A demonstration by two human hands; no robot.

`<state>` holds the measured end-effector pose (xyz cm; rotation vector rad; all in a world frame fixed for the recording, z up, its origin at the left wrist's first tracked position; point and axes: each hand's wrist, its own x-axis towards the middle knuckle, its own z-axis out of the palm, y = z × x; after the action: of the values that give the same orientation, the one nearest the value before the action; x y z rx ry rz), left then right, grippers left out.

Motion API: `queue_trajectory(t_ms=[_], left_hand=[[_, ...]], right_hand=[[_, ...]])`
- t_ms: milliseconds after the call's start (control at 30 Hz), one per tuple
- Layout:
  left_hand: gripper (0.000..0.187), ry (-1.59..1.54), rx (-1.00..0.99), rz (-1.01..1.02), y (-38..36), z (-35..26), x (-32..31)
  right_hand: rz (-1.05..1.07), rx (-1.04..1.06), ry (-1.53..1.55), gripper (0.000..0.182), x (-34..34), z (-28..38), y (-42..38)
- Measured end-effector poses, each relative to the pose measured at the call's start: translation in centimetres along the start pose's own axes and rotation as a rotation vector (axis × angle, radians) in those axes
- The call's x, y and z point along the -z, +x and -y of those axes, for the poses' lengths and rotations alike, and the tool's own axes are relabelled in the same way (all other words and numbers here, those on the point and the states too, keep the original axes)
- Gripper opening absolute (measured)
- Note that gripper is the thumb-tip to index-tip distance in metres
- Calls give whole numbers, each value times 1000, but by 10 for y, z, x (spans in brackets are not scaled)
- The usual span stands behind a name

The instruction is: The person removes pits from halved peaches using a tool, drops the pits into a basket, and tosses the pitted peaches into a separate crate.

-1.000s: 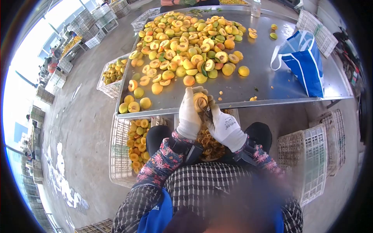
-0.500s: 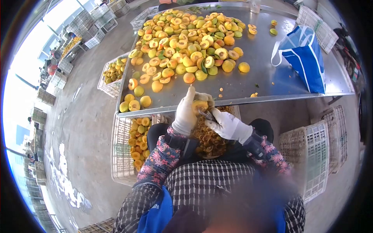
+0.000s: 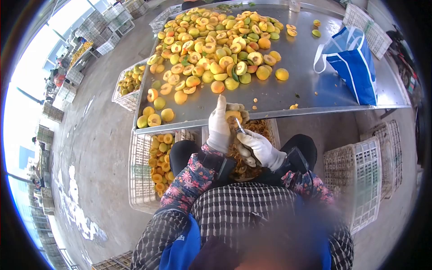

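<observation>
My left hand [image 3: 221, 126], in a whitish glove, holds a halved yellow fruit [image 3: 233, 118] just off the table's front edge, its thumb pointing up. My right hand [image 3: 261, 149], also gloved, is closed on a small metal tool [image 3: 240, 126] whose tip is at the fruit. Below both hands a crate holds brown fruit scraps [image 3: 258, 128]. Many halved yellow and orange fruits [image 3: 216, 45] are heaped on the metal table [image 3: 270, 103] in front of me.
A crate of halved fruits [image 3: 158, 166] stands left of my legs, another fruit crate [image 3: 131, 83] beside the table. A blue bag [image 3: 353, 67] sits on the table's right. White crates [image 3: 355, 180] stand at the right. Distant people and crates are at far left.
My right hand has moved slightly down and away from the fruit, and the tool's tip shows more. My left hand has shifted a little to the right and is more upright.
</observation>
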<state>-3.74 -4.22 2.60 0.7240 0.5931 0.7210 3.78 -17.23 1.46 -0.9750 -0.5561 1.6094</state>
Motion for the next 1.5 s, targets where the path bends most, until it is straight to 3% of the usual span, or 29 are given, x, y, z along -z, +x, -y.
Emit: queue_trajectory(t_ms=[67,133,233,300,400,500,600,700,833,867,933,967,1000,1100,1167,1233,1267,1367,1433,1500], left_hand=[[58,18,19,-12,5,4,4],[59,142,106,22,5,-4,3],[59,216,186,59,7,-8,6],[59,175,149,91,8,-3,9],[57,52,49,86,7,5,7],[55,-44,98,-45,0,1,-4],[54,-43,130,-74,-3,1,-6],[53,106,57,-45,2,13,4],[52,210,9,-49,5,24,9],[53,178,19,-68,9,21,13],[52,135,11,-61,15,14,25],[52,210,-6,-19,13,5,30],[51,283,-25,22,7,-8,36],[43,638,-84,-35,-15,-71,67],[43,1530,-217,146,-23,-127,124],[49,2008,-268,-172,-31,-151,157],[54,2064,-356,-193,-33,-159,153],[55,1681,-423,39,22,-152,147],[63,1519,-310,118,67,-126,106],[70,1629,-420,93,108,-92,73]], right_hand=[[-34,28,-74,20,-5,3,0],[-100,357,-526,28,15,-15,12],[-91,406,-501,20,23,-28,23],[-61,-38,-114,22,-1,2,-3],[101,-81,308,29,7,-5,-5],[126,-143,432,28,6,-7,-6],[61,-121,284,28,8,-7,-8],[-55,-115,-84,30,6,-2,-12],[6,-160,-318,37,19,3,-29],[54,-225,-423,37,19,9,-35],[56,-145,-776,37,27,2,-38],[55,-101,-952,38,32,-3,-40],[93,246,-1257,38,39,-6,-44],[-69,-42,-1377,38,51,-1,-57],[-59,-152,-1322,38,46,12,-63],[-49,-186,-1288,38,52,11,-67],[-53,-175,-1282,40,54,8,-64],[-36,-125,-1282,41,48,10,-48],[-30,-84,-1284,42,42,14,-38],[-28,-77,-1289,42,38,16,-30]])
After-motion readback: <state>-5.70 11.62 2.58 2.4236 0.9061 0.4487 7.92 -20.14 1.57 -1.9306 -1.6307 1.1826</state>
